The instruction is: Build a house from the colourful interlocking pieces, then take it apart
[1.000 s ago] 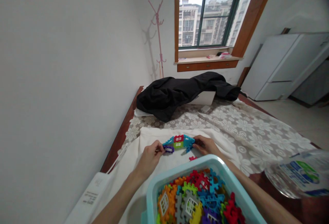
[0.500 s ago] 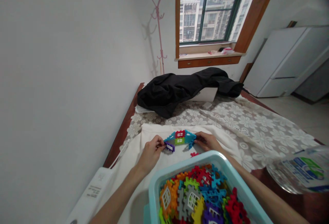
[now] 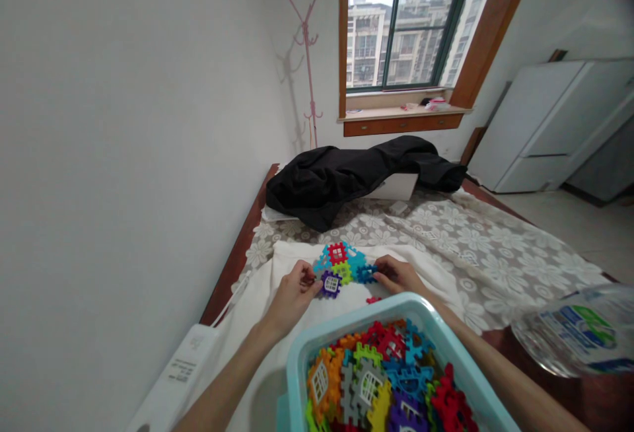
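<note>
My left hand pinches a purple square building block with a white window grid. Up against it is a joined panel made of a red window block, a green block and light blue pieces on both sides. My right hand closes its fingers on a darker blue block at the panel's right edge. Whether the purple and dark blue blocks are locked to the panel, I cannot tell. A small red block lies just behind the bin rim.
A light blue bin full of mixed interlocking blocks stands close in front, between my forearms. White cloth lies under the work. A clear plastic bottle is at right, a white power strip at left, and black fabric beyond.
The panel has tilted so its face shows more fully, and it sits slightly further left. The purple and dark blue blocks have turned face-on beside it.
</note>
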A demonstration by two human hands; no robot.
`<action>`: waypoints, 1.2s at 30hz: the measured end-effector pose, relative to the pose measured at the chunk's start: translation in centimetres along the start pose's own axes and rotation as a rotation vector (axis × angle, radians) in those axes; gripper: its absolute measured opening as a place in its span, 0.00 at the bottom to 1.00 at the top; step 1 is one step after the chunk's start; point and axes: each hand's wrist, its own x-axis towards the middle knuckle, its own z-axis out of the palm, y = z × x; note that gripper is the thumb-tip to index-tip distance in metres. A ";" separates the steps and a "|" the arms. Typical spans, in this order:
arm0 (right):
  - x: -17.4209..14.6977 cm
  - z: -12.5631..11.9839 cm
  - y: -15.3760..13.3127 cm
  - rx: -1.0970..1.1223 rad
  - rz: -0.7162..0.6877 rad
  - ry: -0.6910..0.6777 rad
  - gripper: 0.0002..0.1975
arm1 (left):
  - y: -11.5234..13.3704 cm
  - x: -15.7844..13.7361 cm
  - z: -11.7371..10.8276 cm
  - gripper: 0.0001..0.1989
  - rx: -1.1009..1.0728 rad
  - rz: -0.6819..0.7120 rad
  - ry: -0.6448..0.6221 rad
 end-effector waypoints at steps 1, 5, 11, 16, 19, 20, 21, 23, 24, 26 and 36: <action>0.0 0.0 -0.2 0.001 0.003 -0.005 0.13 | 0.1 0.0 0.0 0.10 -0.006 0.000 -0.004; 0.0 -0.2 -0.6 -0.005 -0.002 0.018 0.13 | 0.4 0.0 -0.2 0.17 0.013 0.042 -0.033; -0.3 -0.1 0.0 0.111 0.032 -0.033 0.17 | 0.3 -0.1 -0.5 0.23 0.114 0.081 -0.067; -0.6 -0.6 0.0 0.291 0.048 -0.066 0.20 | 0.2 -0.2 -0.3 0.24 0.202 0.119 -0.050; -0.6 -0.9 -0.1 0.283 0.021 -0.061 0.20 | 0.5 -0.2 -0.2 0.24 0.195 0.119 -0.028; -0.5 -0.9 -0.1 0.277 0.024 -0.070 0.20 | 0.5 -0.3 -0.2 0.24 0.182 0.108 -0.026; -0.4 -0.8 0.0 0.270 0.031 -0.079 0.19 | 0.6 -0.3 -0.3 0.24 0.167 0.094 -0.029; -0.2 -0.6 0.1 0.260 0.046 -0.084 0.19 | 0.5 -0.2 -0.4 0.23 0.138 0.070 -0.053; -0.1 -0.4 0.1 0.263 0.052 -0.078 0.20 | 0.4 -0.2 -0.5 0.24 0.124 0.060 -0.067; 0.0 0.0 0.1 0.289 0.057 -0.046 0.21 | 0.1 -0.1 -0.6 0.28 0.092 0.040 -0.090; 0.2 -0.4 1.0 0.167 -0.010 -0.073 0.13 | -0.4 0.1 -0.6 0.24 0.140 0.123 0.015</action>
